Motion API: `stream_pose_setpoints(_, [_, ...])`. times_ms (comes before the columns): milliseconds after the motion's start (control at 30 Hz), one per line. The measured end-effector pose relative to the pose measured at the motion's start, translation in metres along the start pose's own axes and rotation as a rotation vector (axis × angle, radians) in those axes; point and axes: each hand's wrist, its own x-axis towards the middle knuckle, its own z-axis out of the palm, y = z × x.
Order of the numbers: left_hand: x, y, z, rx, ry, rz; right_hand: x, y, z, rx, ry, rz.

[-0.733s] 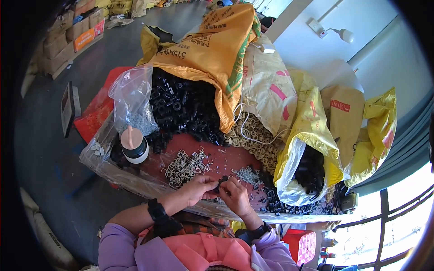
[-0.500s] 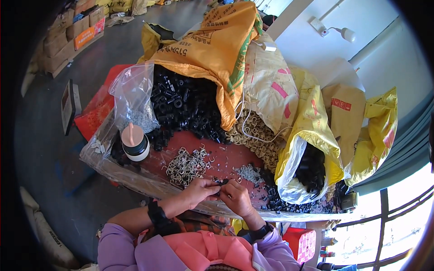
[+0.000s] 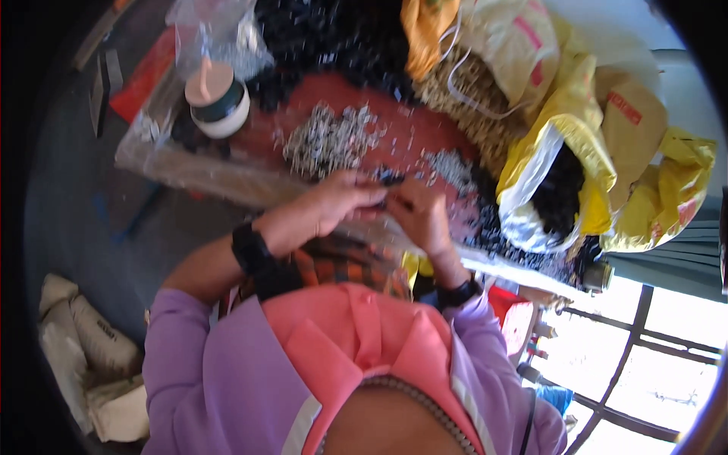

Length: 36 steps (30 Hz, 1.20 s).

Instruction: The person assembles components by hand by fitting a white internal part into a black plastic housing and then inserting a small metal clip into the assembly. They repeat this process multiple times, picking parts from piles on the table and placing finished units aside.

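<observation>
At the near edge of the red tabletop (image 3: pixel 303 98), both hands meet around a small black plastic part (image 3: pixel 390 181), its exact kind too small to make out. The fingers of my left hand (image 3: pixel 340 201) pinch it from one side. My right hand (image 3: pixel 422 216) has its fingers curled against the other end. Just beyond the left hand lies a heap of pale metal hook-shaped clips (image 3: pixel 326 144). A smaller pile of fine silvery pieces (image 3: pixel 450 165) sits beyond the right hand. Motion blurs the fingertips somewhat.
A lidded cup (image 3: pixel 218 106) stands at the table's left, by a clear plastic bag (image 3: pixel 208 34). Black plastic parts (image 3: pixel 334 38) and beige clips (image 3: pixel 466 102) cover the far side. To the right, a yellow sack (image 3: pixel 588 144) holds black pieces. More small black parts (image 3: pixel 516 246) line the right edge.
The view has tilted down toward my body, so the table sits higher in the picture. Both hands remain together at the black part.
</observation>
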Motion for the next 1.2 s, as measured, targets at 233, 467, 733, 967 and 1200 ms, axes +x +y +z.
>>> stream_pose_setpoints(233, [-0.019,0.019,-0.035,-0.11,0.006,0.046,0.011,0.022,0.001,0.033,-0.022,0.08])
stream_pose_setpoints(467, [-0.032,0.025,-0.044,-0.169,0.073,0.127,0.047,0.06,0.032,-0.265,-0.022,-0.107])
stream_pose_setpoints(733, [-0.031,0.024,-0.049,-0.214,0.101,0.149,0.058,0.073,0.045,-0.313,-0.081,-0.042])
stream_pose_setpoints(967, [-0.031,0.022,-0.043,-0.238,0.119,0.181,0.04,0.06,0.045,0.049,-0.024,0.136])
stream_pose_setpoints(1200, [-0.02,0.009,-0.034,-0.289,0.067,0.324,0.03,0.007,0.046,0.873,0.055,0.556])
